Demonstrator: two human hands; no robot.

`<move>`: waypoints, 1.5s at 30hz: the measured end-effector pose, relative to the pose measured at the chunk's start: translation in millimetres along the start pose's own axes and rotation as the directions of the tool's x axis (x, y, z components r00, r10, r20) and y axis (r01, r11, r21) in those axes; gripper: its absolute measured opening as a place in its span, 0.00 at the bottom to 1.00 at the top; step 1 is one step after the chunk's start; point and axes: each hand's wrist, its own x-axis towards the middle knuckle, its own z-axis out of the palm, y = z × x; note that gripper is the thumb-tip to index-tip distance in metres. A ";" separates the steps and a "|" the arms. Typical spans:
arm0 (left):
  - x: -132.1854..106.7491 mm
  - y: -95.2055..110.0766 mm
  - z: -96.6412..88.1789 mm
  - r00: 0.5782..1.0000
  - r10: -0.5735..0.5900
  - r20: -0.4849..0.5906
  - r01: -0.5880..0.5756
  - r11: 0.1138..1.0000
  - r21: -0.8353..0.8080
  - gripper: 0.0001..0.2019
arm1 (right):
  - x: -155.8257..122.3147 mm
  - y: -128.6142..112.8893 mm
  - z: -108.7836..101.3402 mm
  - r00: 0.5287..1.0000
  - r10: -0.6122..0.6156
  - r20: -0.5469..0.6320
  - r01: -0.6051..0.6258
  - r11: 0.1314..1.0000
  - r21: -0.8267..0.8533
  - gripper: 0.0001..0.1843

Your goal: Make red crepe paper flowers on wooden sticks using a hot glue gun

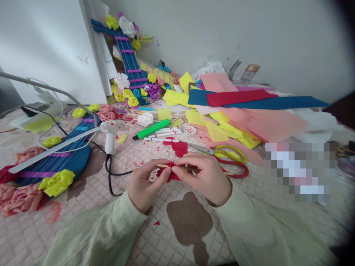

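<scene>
My left hand [144,184] and my right hand [208,176] meet at the centre, fingertips closed together on a small piece of red paper [174,175]. A thin wooden stick [162,166] runs through the same pinch, its pale end showing by the left fingers. How the paper sits around the stick is partly covered by my fingers. Just beyond the right hand lie scissors [210,151] with yellow and red handles. Loose red paper pieces [179,148] lie flat in front of my fingers.
A white hot glue gun [111,137] stands at left, its cord trailing near my left hand. Blue stringed-instrument paper crafts with flowers lie left [76,157] and lean at the back [126,55]. A green marker [154,129] and coloured paper strips [244,98] lie beyond.
</scene>
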 end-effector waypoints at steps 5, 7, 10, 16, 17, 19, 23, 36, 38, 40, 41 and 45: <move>2.6 2.0 3.0 0.995 -0.104 0.005 0.103 0.984 -0.148 0.08 | 0.8 0.3 0.4 0.999 -0.039 -0.038 0.038 0.999 -0.026 0.05; 3.3 1.8 3.4 0.992 -0.126 0.020 0.128 0.971 -0.201 0.07 | 1.1 -0.1 0.4 0.998 -0.040 -0.042 0.038 0.999 -0.035 0.05; 2.4 0.1 2.8 0.994 -0.108 0.005 0.107 0.979 -0.174 0.05 | 0.7 -0.5 1.2 0.999 -0.028 -0.044 0.027 0.999 -0.035 0.05; -1.3 -2.0 0.2 1.000 0.009 -0.004 -0.009 1.000 -0.011 0.06 | -0.1 -0.5 0.9 0.996 -0.054 -0.075 0.051 0.998 -0.043 0.04; -1.3 -1.8 -0.1 1.000 0.029 0.005 -0.029 1.000 0.003 0.06 | 0.0 -0.7 0.3 0.996 -0.061 -0.065 0.058 0.997 -0.042 0.04; -1.1 -1.3 -0.5 0.998 0.052 0.019 -0.053 0.998 0.020 0.06 | 0.3 -1.4 -1.1 0.997 -0.063 -0.041 0.061 0.997 -0.036 0.05; -0.7 0.2 0.0 0.998 0.051 0.032 -0.051 0.999 0.013 0.05 | 0.2 -2.4 -2.8 0.999 -0.037 -0.029 0.036 0.998 -0.044 0.08; 3.1 -0.3 1.7 0.994 -0.005 0.107 0.020 0.991 -0.136 0.04 | -0.9 -0.6 -0.3 0.991 -0.046 -0.128 0.037 0.997 -0.068 0.06; 2.5 -0.4 2.5 0.994 -0.022 0.104 0.036 0.990 -0.136 0.04 | -0.6 -1.4 0.0 0.989 -0.035 -0.140 0.025 0.997 -0.078 0.05; 1.9 -0.9 3.8 0.994 -0.045 0.102 0.061 0.986 -0.155 0.04 | -0.4 -1.9 0.4 0.989 -0.025 -0.144 0.013 0.996 -0.086 0.04; 1.5 -1.4 4.4 0.994 -0.053 0.100 0.070 0.983 -0.169 0.04 | -0.4 -2.1 0.6 0.990 -0.020 -0.140 0.007 0.996 -0.089 0.03; -0.7 -3.7 6.3 0.993 -0.061 0.103 0.083 0.970 -0.227 0.04 | -1.5 -2.7 1.8 0.991 0.031 -0.134 -0.041 0.997 -0.071 0.03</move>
